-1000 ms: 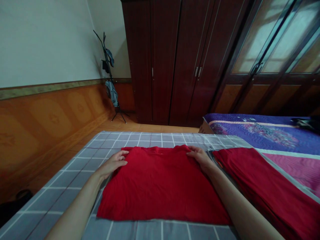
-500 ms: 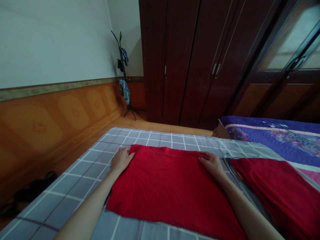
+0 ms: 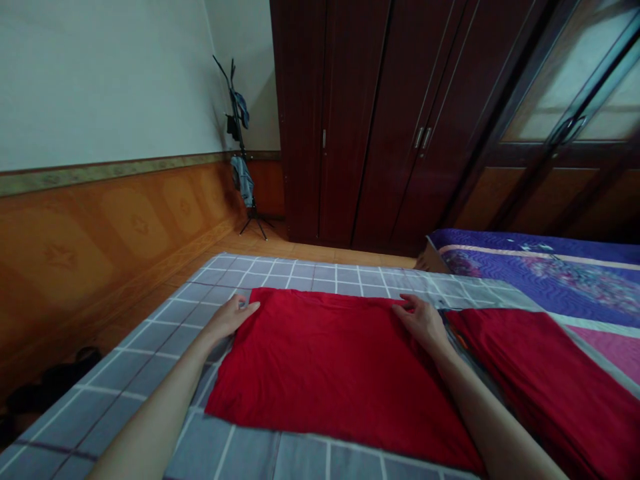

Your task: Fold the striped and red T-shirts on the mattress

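Note:
A red cloth garment (image 3: 335, 373) lies spread on the grey checked bed cover (image 3: 150, 353), with small wrinkles across it. My left hand (image 3: 233, 317) is at its far left corner, thumb and fingers apart, the thumb resting at the cloth's edge. At the far right corner, my right hand (image 3: 419, 320) touches the cloth with its fingers parted. Neither hand grips anything. To the right of my right forearm lies a stack of folded clothes (image 3: 540, 367) with a red piece on top.
Beyond the bed stand a dark wardrobe (image 3: 350, 133) and a coat rack (image 3: 241, 147) with items hanging. A purple patterned bedspread (image 3: 550, 267) is at the right. Dark objects (image 3: 55, 380) lie on the floor at left.
The fingers of both hands have parted from the cloth's far corners, and my left hand has drawn slightly outward. The view has shifted a little to the right.

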Tool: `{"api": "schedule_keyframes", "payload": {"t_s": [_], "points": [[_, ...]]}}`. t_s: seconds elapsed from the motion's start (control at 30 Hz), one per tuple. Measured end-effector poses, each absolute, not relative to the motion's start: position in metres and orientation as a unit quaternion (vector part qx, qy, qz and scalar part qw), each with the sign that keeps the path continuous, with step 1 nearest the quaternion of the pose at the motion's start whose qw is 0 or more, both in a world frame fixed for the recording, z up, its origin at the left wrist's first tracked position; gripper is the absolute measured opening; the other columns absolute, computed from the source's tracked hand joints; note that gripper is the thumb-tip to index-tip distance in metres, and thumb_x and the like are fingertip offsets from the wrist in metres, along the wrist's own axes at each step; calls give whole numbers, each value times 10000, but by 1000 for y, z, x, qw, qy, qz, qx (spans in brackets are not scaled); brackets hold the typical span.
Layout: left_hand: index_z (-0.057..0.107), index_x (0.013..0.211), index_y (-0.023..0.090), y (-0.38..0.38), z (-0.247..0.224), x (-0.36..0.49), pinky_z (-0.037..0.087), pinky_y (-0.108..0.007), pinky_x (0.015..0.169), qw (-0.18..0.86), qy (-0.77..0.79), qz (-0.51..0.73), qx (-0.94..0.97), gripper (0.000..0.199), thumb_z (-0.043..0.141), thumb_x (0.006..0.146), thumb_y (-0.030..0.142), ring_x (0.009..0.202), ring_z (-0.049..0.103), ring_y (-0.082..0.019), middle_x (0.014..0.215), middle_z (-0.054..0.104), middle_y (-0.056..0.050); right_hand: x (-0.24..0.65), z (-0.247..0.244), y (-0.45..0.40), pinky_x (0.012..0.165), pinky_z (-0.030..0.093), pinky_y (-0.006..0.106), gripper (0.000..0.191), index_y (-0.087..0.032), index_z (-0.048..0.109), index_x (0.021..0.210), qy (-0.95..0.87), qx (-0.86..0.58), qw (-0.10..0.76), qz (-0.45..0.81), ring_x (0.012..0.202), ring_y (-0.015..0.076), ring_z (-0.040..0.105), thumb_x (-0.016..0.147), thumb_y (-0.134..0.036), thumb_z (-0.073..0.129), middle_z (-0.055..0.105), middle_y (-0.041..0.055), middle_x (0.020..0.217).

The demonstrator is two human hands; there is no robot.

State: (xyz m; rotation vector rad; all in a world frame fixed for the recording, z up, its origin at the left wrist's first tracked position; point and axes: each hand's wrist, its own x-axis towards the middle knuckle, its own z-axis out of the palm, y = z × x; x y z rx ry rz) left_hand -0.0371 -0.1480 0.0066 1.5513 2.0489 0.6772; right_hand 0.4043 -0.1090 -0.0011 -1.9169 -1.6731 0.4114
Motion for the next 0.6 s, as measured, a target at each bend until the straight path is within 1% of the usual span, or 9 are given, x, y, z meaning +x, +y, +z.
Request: {"api": "schedule_keyframes", "payload": {"t_s": [0.07, 0.13, 0.2, 0.23, 0.3, 0.37, 0.47, 0.53, 0.6], "points": [[541, 1049, 131, -163, 10, -36, 471, -304, 643, 311, 720, 259, 563, 617, 554, 701, 641, 813, 649, -258, 816, 676, -47, 414, 8, -115, 798, 461, 443, 587, -127, 566, 1218, -612, -759, 196, 105, 973, 343, 621, 789, -526, 517, 673, 168, 1017], [530, 1058, 128, -180, 10, -35, 496, -326, 676, 403, 677, 278, 550, 656, 608, 659, 642, 846, 656, -271, 888, 687, -75, 421, 16, -121, 795, 460, 452, 596, -135, 604, 1141, -606, -784, 110, 77, 1009, 357, 607, 799, -607, 480, 656, 191, 1049], [534, 1047, 144, -199, 8, -35, 512, -341, 727, 475, 634, 288, 538, 612, 640, 661, 608, 894, 656, -276, 974, 687, -95, 424, 21, -126, 795, 460, 457, 611, -138, 642, 1024, -601, -792, 67, 82, 1017, 360, 603, 796, -667, 436, 650, 201, 1048], [541, 1041, 154, -207, 7, -34, 514, -345, 758, 493, 619, 286, 540, 575, 646, 674, 585, 923, 652, -275, 1014, 684, -95, 423, 22, -127, 793, 460, 459, 619, -143, 650, 983, -597, -795, 57, 92, 1015, 360, 604, 784, -687, 431, 651, 200, 1041], [558, 1031, 170, -223, 4, -34, 508, -352, 815, 493, 610, 282, 553, 526, 659, 683, 550, 970, 641, -274, 1058, 678, -83, 419, 22, -127, 782, 466, 445, 578, -158, 660, 934, -595, -793, 52, 117, 992, 350, 616, 755, -676, 476, 661, 184, 1012], [573, 1018, 171, -235, 2, -35, 504, -358, 840, 462, 623, 282, 565, 528, 668, 663, 550, 972, 639, -275, 1045, 682, -73, 414, 20, -126, 767, 471, 410, 442, -175, 671, 888, -601, -786, 55, 132, 967, 328, 629, 746, -573, 541, 674, 160, 975], [575, 1005, 173, -245, 0, -41, 521, -353, 801, 441, 640, 289, 559, 547, 634, 654, 589, 918, 652, -271, 996, 691, -62, 413, 19, -126, 744, 473, 370, 263, -186, 681, 834, -601, -786, 65, 131, 933, 304, 643, 752, -401, 554, 685, 139, 930], [581, 980, 179, -250, -1, -46, 526, -344, 775, 434, 642, 273, 571, 526, 609, 662, 597, 898, 656, -268, 962, 695, -57, 416, 20, -128, 726, 473, 374, 240, -176, 682, 840, -594, -791, 77, 124, 904, 309, 649, 750, -352, 546, 686, 146, 908], [594, 948, 189, -252, 2, -50, 522, -339, 766, 370, 669, 244, 598, 491, 622, 644, 575, 880, 660, -272, 913, 697, -52, 419, 23, -130, 733, 466, 396, 268, -160, 677, 909, -591, -794, 97, 106, 920, 328, 640, 759, -326, 529, 679, 166, 940]]}}
